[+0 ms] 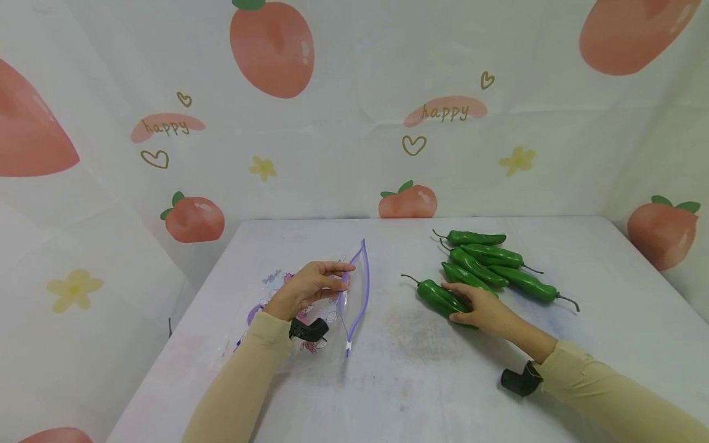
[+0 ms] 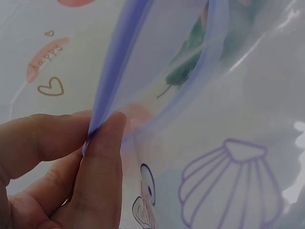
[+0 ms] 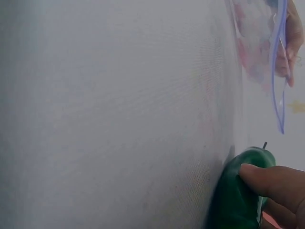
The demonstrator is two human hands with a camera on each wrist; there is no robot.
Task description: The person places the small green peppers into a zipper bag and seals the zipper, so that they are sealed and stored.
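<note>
Tan sleeves (image 1: 238, 381) sit closest at 4 and 7 o'clock, left hand (image 1: 307, 288) pinching a zip bag (image 1: 366, 289) by its lip, prolly so it gapes, right hand (image 1: 483, 311) gripping 1 green pepper (image 1: 436, 296).

Person's L arm (image 1: 235, 387), in a long tan slv. (image 1: 260, 344), reaches fwd. and slants up toward ctr.; the L hand (image 1: 307, 289) extends past the cuff, fingers (image 1: 334, 266) and thumb pinched tog. at the tips. R arm (image 1: 620, 397), in a matching slv., enters from lower R corner and angles up to the L, a stretch of bare wrist (image 1: 533, 340) showing. R hand (image 1: 483, 309), back up, curves in a grip, thumb (image 3: 272, 181) opp. fingers. Hands are well apart, R a bit lower in head view.
</note>
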